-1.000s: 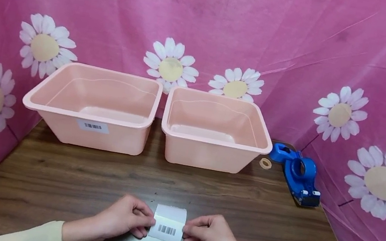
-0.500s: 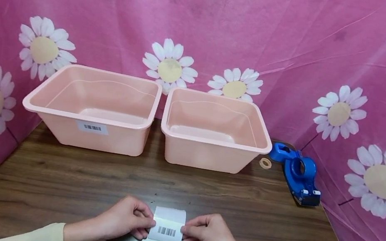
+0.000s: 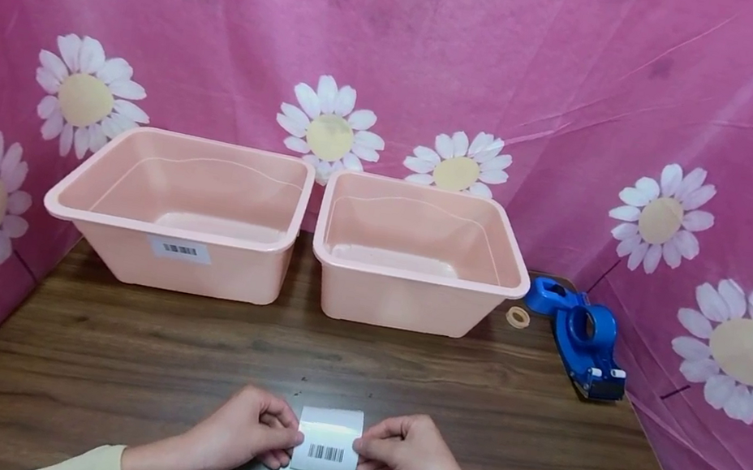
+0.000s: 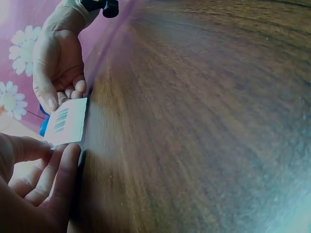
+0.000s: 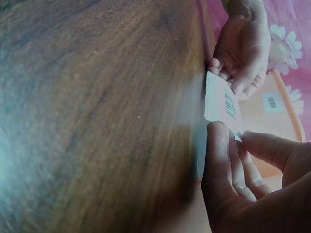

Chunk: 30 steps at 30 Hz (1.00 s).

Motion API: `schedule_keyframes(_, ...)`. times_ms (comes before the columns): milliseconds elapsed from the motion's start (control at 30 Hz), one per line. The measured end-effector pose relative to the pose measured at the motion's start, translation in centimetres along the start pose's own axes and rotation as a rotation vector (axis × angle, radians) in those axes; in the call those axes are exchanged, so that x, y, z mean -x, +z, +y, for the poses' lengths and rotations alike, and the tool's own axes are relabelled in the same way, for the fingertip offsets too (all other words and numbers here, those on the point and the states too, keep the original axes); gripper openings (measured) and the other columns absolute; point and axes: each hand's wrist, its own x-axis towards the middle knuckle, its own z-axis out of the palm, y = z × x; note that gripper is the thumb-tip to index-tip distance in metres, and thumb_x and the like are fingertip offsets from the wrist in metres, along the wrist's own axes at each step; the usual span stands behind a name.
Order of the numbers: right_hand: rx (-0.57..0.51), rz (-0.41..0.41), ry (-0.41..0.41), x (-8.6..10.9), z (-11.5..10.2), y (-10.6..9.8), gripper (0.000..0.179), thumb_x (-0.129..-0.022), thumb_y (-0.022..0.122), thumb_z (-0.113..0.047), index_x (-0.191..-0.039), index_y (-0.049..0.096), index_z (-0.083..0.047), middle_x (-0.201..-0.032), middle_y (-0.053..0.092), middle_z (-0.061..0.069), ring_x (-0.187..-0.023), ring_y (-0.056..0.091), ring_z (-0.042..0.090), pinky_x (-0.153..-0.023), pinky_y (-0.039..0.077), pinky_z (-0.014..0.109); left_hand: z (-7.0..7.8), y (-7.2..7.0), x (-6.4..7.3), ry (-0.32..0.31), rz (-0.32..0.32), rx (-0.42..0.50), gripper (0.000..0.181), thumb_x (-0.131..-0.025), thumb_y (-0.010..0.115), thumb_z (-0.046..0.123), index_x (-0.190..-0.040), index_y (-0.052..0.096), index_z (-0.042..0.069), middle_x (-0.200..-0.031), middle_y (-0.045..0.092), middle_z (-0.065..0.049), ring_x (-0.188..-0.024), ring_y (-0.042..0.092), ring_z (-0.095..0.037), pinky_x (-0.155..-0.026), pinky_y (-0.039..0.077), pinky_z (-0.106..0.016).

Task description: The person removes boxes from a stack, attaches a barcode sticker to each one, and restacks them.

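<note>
Two-handed hold on a white label (image 3: 327,441), lower middle of the head view, barcode facing up. Your left hand (image 3: 246,428) pinches its left edge and your right hand (image 3: 411,458) its right edge, thumbs above and fingers narrowed beneath. The sheet bows slightly; whether its lower edge touches the wooden surface (image 3: 219,342) cannot be told. For a sound hold, you would do best to grip only the margins, pull both sides evenly, and spare the printed middle from creases; a thin sheet such as this probably curls or buckles if one hand leads.

Surroundings: two pink tubs stand side by side across the middle of the frame, the left tub (image 3: 200,277) bearing a barcode sticker (image 3: 180,249) on its front, the right tub (image 3: 402,305) with none visible there. They limit your forward reach. Right of them lie a small tan ring (image 3: 517,325) and a blue tape dispenser (image 3: 584,360), both well apart from your hands.
</note>
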Motion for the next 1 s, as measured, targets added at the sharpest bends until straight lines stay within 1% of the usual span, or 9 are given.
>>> schedule_keyframes(100, 0.003, -0.004, -0.016, 0.0, -0.4, 0.0, 0.017, -0.099, 0.082, -0.006, -0.106, 0.079, 0.009, -0.084, 0.083, 0.01, -0.071, 0.078, 0.012, -0.068, 0.069, 0.027, 0.1, -0.2, 0.0, 0.007, 0.009, -0.002, 0.016, -0.101, 0.079, 0.005, -0.101, 0.077, -0.011, -0.082, 0.08, -0.01, -0.07, 0.073, -0.01, -0.065, 0.065, -0.02)
schedule_keyframes(200, -0.001, -0.016, -0.04, -0.1, -1.2, -0.1, 0.018, -0.099, 0.082, -0.006, -0.106, 0.079, 0.01, -0.084, 0.083, 0.01, -0.072, 0.079, 0.012, -0.069, 0.07, 0.027, 0.5, -0.4, -0.1, 0.04, 0.041, -0.029, 0.016, -0.101, 0.079, 0.005, -0.103, 0.077, -0.011, -0.086, 0.082, -0.011, -0.072, 0.074, -0.01, -0.067, 0.066, -0.021)
schedule_keyframes(333, 0.002, -0.029, -0.108, -0.2, -2.9, -0.5, 0.021, -0.101, 0.08, -0.006, -0.109, 0.078, 0.014, -0.085, 0.083, 0.012, -0.073, 0.079, 0.012, -0.071, 0.07, 0.028, 2.0, -0.7, -0.2, 0.139, 0.113, -0.096, 0.017, -0.101, 0.08, 0.005, -0.106, 0.077, -0.011, -0.091, 0.083, -0.015, -0.075, 0.075, -0.008, -0.069, 0.068, -0.024)
schedule_keyframes(500, 0.042, -0.002, -0.237, 0.3, -5.6, -1.4, 0.027, -0.102, 0.08, -0.007, -0.113, 0.076, 0.016, -0.092, 0.083, 0.018, -0.079, 0.081, 0.016, -0.077, 0.072, 0.034, 4.8, -0.7, -0.7, 0.285, 0.234, -0.2, 0.014, -0.099, 0.084, 0.011, -0.105, 0.08, -0.001, -0.094, 0.083, -0.012, -0.077, 0.073, -0.003, -0.073, 0.065, -0.023)
schedule_keyframes(633, 0.144, 0.067, -0.36, 0.9, -8.1, -2.1, 0.023, -0.102, 0.081, -0.008, -0.114, 0.077, 0.012, -0.098, 0.083, 0.02, -0.084, 0.083, 0.022, -0.083, 0.073, 0.04, 7.4, -0.8, -0.8, 0.395, 0.307, -0.198, 0.01, -0.099, 0.084, 0.008, -0.105, 0.08, 0.002, -0.095, 0.081, -0.012, -0.08, 0.073, -0.004, -0.076, 0.064, -0.02)
schedule_keyframes(733, 0.215, 0.142, -0.441, 1.3, -10.0, -2.2, 0.018, -0.102, 0.082, -0.01, -0.112, 0.081, 0.005, -0.098, 0.083, 0.018, -0.084, 0.083, 0.021, -0.082, 0.072, 0.035, 9.5, -1.0, -0.6, 0.442, 0.359, -0.185, 0.008, -0.098, 0.085, 0.005, -0.104, 0.08, 0.003, -0.096, 0.081, -0.011, -0.081, 0.073, -0.006, -0.077, 0.064, -0.019)
schedule_keyframes(867, 0.3, 0.252, -0.545, 1.6, -12.3, -2.5, 0.013, -0.101, 0.084, -0.015, -0.108, 0.083, -0.004, -0.094, 0.083, 0.013, -0.08, 0.076, 0.017, -0.07, 0.064, 0.025, 11.9, -1.0, -0.8, 0.474, 0.424, -0.18, 0.01, -0.098, 0.086, 0.008, -0.105, 0.081, 0.004, -0.097, 0.081, -0.01, -0.081, 0.072, -0.007, -0.078, 0.064, -0.02)
schedule_keyframes(967, 0.331, 0.311, -0.611, 1.7, -13.8, -2.7, 0.012, -0.102, 0.085, -0.017, -0.108, 0.084, -0.007, -0.096, 0.082, 0.012, -0.08, 0.073, 0.019, -0.068, 0.062, 0.025, 13.2, -0.9, -1.1, 0.491, 0.459, -0.152, 0.012, -0.098, 0.087, 0.009, -0.106, 0.082, 0.003, -0.098, 0.081, -0.01, -0.083, 0.072, -0.008, -0.08, 0.064, -0.02)
schedule_keyframes(1000, 0.324, 0.32, -0.627, 1.6, -14.2, -2.7, 0.013, -0.102, 0.085, -0.017, -0.109, 0.084, -0.006, -0.097, 0.081, 0.012, -0.081, 0.074, 0.02, -0.071, 0.064, 0.026, 13.6, -0.9, -1.3, 0.497, 0.469, -0.14, 0.013, -0.097, 0.087, 0.008, -0.107, 0.082, 0.002, -0.097, 0.081, -0.009, -0.082, 0.072, -0.008, -0.079, 0.064, -0.02)
